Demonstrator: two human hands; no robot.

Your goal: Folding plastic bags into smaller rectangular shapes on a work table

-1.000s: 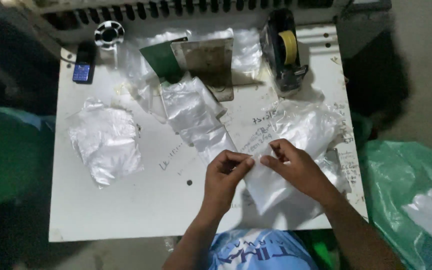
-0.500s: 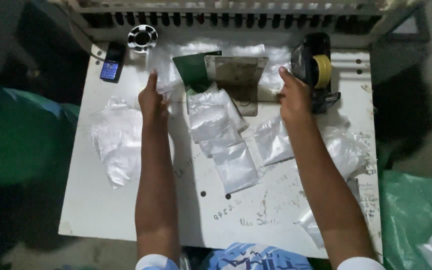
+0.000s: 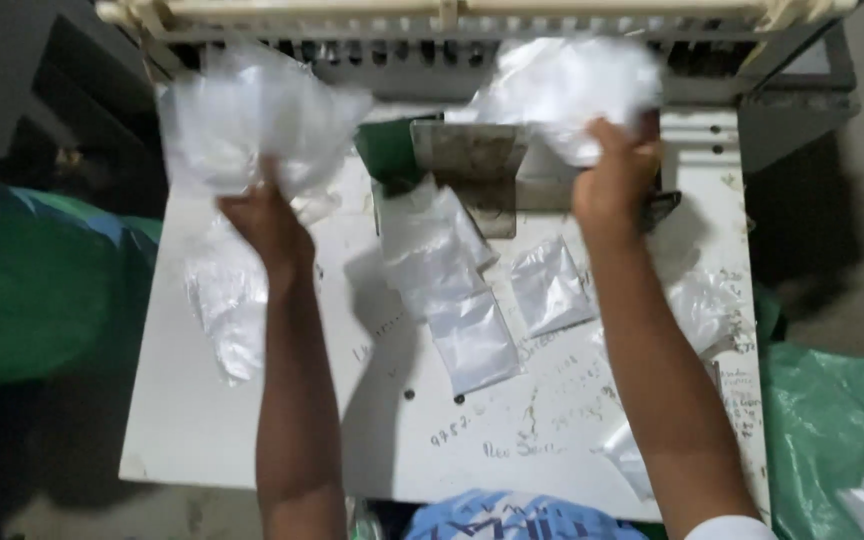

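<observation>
Clear plastic fills both hands in the head view. Left hand (image 3: pixel 270 222), raised over the tabletop's (image 3: pixel 252 440) far left corner, has its fingers clenched on a crumpled clear plastic bag (image 3: pixel 252 120), blurred by motion. Right hand (image 3: pixel 614 180), raised near the far right edge, has its fingers clenched on a second clear plastic bag (image 3: pixel 567 85), likewise blurred. Between the two arms, a row of small flat clear pouches (image 3: pixel 457 300) lies on the tabletop, running from the far middle toward the near edge. A metal plate (image 3: pixel 472 165) and a green card (image 3: pixel 387 150) sit at the far middle. Green sacks (image 3: pixel 42 290) flank the tabletop on both sides.
</observation>
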